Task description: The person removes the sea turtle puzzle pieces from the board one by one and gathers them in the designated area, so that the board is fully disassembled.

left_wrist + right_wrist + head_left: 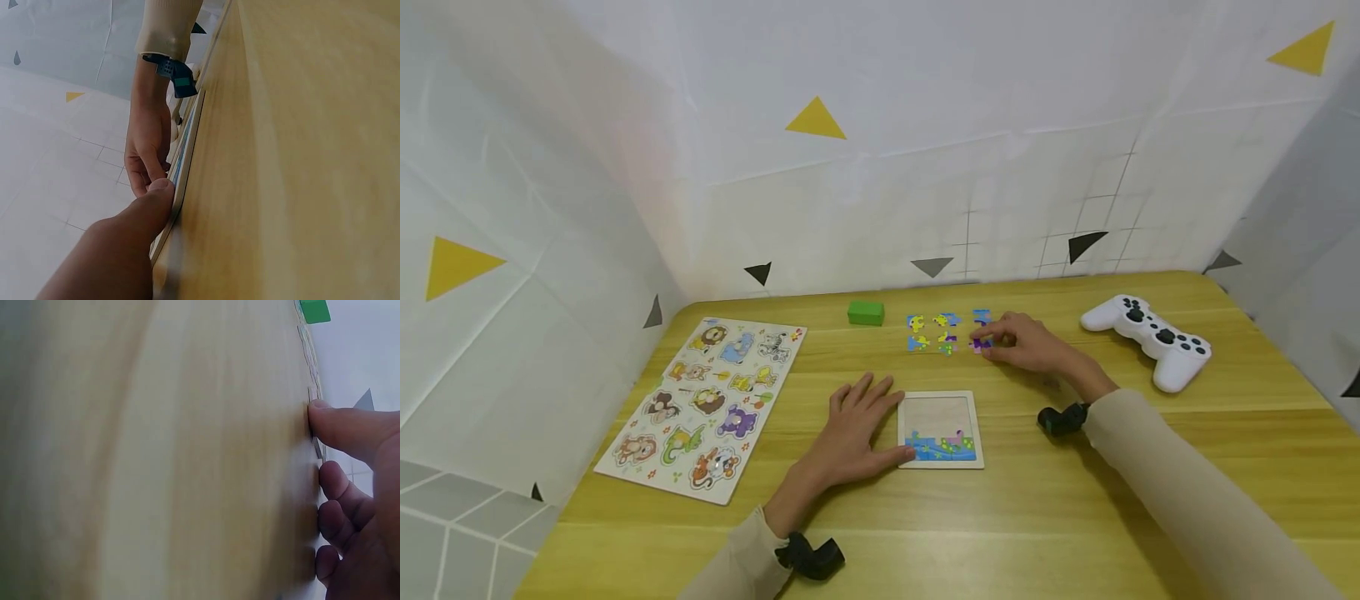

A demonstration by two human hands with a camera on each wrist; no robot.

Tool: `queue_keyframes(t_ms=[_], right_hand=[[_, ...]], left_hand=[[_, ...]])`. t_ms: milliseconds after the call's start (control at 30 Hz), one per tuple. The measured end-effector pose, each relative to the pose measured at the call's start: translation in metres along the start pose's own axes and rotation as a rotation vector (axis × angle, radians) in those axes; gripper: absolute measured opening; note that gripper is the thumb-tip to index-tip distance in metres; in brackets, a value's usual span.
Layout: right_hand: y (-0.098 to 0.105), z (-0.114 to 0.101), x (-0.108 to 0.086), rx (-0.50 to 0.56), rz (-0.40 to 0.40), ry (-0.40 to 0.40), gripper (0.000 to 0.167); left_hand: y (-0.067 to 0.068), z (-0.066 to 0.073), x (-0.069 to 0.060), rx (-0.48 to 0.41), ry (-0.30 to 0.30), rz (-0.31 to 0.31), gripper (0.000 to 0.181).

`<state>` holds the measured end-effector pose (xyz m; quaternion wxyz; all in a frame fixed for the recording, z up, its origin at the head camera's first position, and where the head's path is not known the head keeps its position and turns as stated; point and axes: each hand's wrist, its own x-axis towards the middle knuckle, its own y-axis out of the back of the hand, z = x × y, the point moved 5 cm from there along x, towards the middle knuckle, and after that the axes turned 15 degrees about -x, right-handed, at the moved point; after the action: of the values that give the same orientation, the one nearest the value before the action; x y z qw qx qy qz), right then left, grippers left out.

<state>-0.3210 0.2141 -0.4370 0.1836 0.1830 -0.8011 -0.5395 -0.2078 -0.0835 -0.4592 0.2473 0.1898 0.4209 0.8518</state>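
Head: puzzle frame (934,417) mid-table (1015,533), pieces filling its near edge. Left hand (853,432), fingers spread, touches frame's left edge. Right hand (1028,342), thumb and forefinger narrowed on purple piece (981,343), towards table's back edge; green block (867,313) nearer that edge. Left wrist: thumb at frame's rim. Right wrist: thumb against piece, other fingers curled.

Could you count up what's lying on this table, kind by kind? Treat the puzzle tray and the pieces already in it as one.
Loose puzzle pieces: 6 visible
Puzzle tray: 1
Animal board: 1
Green block: 1
White game controller: 1
Total: 10
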Motion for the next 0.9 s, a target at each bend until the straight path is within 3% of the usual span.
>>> queue_keyframes(t_ms=[900], right_hand=[[-0.0016, 0.0030, 0.0027, -0.024, 0.037, -0.024, 0.036]], left_hand=[[0.0001, 0.0010, 0.0003, 0.001, 0.006, -0.003, 0.085]])
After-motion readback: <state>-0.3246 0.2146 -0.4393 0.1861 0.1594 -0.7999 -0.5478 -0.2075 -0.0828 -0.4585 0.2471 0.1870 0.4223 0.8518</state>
